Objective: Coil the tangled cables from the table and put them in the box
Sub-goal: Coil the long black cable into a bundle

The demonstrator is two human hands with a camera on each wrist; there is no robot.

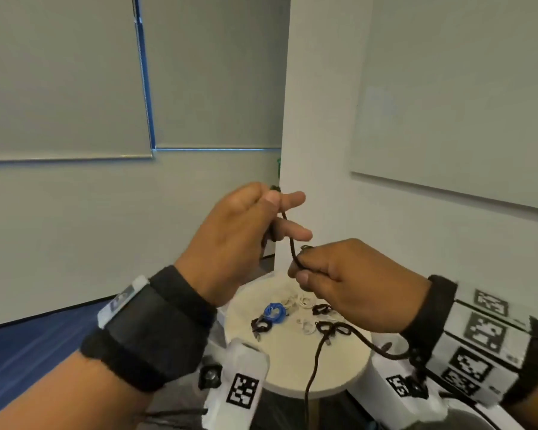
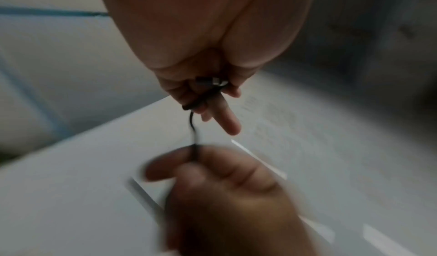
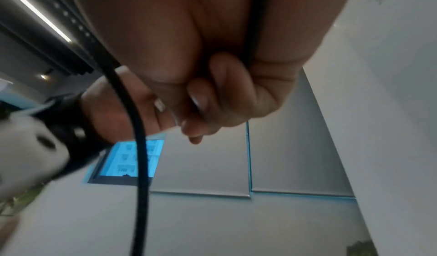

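A thin black cable runs between my two raised hands, high above the round white table. My left hand pinches its upper end, and the plug shows between the curled fingers in the left wrist view. Lower and to the right, my right hand grips the cable in a closed fist. The rest of the cable hangs down past the table's front edge. On the table lie a blue coil, small black coils and white cables.
A white wall corner rises just behind the hands. Grey roller blinds cover the left wall and a whiteboard hangs on the right. Blue carpet lies at lower left. No box shows.
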